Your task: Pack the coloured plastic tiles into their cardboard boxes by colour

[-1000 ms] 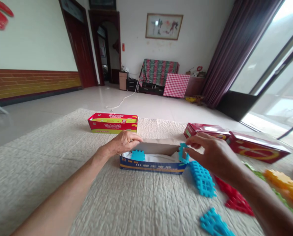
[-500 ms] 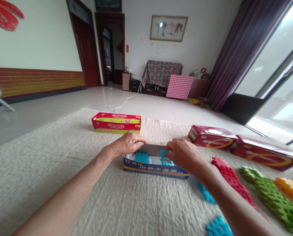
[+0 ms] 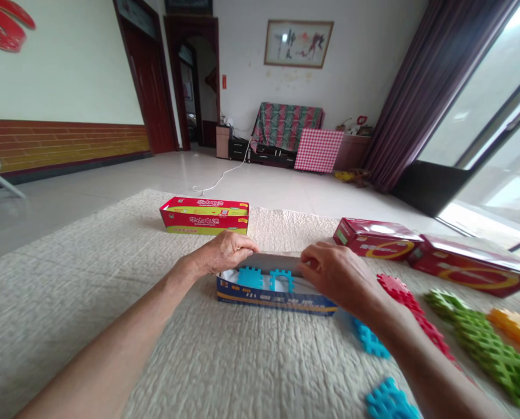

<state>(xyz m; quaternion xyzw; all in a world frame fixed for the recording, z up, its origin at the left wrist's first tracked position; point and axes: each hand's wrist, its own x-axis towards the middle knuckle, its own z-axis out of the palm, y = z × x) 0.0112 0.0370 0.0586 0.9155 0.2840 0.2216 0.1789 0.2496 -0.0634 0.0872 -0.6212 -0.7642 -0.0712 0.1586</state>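
A long blue cardboard box (image 3: pixel 277 304) sits in front of me with its grey-lined flap (image 3: pixel 279 263) raised at the back. My left hand (image 3: pixel 227 251) pinches the flap's edge near its left end. In the box stand two bright blue notched plastic building pieces: a solid square tile (image 3: pixel 250 277) and, to its right, a frame with a round opening (image 3: pixel 281 273). My right hand (image 3: pixel 329 269) is over the box's right end, fingers curled, just right of the frame. Whether it holds anything is hidden.
A red-and-yellow battery box (image 3: pixel 205 224) stands behind on the quilted mat (image 3: pixel 190 349). Two dark red boxes (image 3: pixel 377 240) are at the right. Rows of red (image 3: pixel 410 308), green (image 3: pixel 482 343) and orange pieces (image 3: pixel 515 327) and blue pieces (image 3: pixel 391 400) lie at the right.
My right hand has let go of the blue frame and drawn slightly right. The frame now stands further left, beside the solid tile. My left hand stays on the flap.
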